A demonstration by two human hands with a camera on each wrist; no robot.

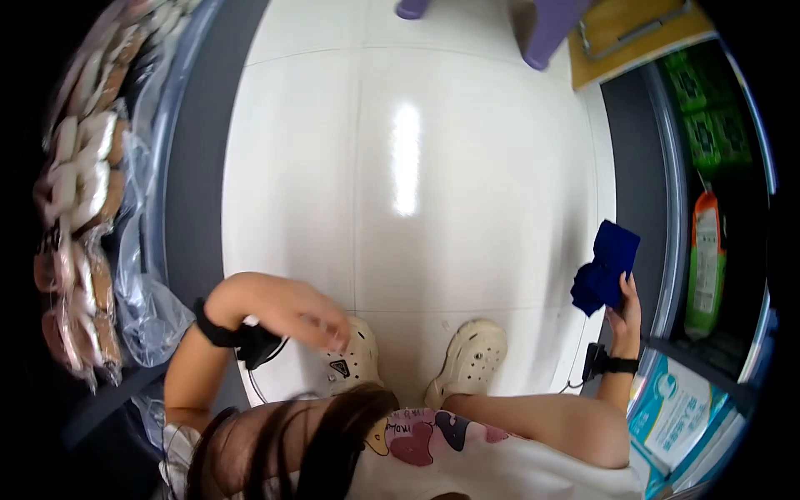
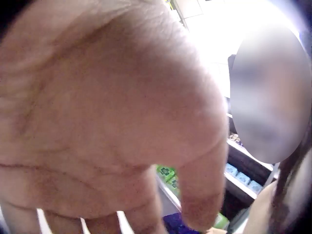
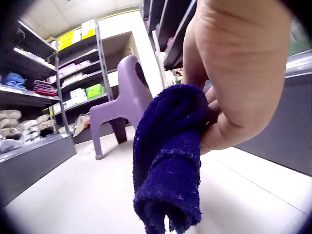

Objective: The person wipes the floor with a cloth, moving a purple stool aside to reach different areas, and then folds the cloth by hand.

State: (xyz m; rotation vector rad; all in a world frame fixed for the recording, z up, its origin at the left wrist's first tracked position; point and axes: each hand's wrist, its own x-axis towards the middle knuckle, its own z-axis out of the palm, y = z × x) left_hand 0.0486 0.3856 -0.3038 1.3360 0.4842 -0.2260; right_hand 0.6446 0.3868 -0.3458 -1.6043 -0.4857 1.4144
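Note:
A dark blue cloth [image 1: 615,254], folded and partly rolled, is held in the right hand [image 1: 627,321] at the right of the head view. In the right wrist view the fingers of the right hand [image 3: 239,73] pinch the fuzzy cloth [image 3: 170,156] at its upper right side, and its rolled end hangs downward. Over the shoes on the left, the left hand [image 1: 292,308] is held in the air, blurred, with nothing in it. Its palm [image 2: 107,107] fills much of the left wrist view, fingers extended and the thumb apart; part of the blue cloth [image 2: 178,224] shows beyond it.
Wrapped slippers [image 1: 92,200] lie on the left shelf. At the right are green packs [image 1: 708,125], a green-orange package [image 1: 705,258] and blue-white packs [image 1: 679,408]. A purple chair [image 3: 124,92] stands on the white tiled floor [image 1: 467,167], beside a wooden board with a metal handle [image 1: 637,37].

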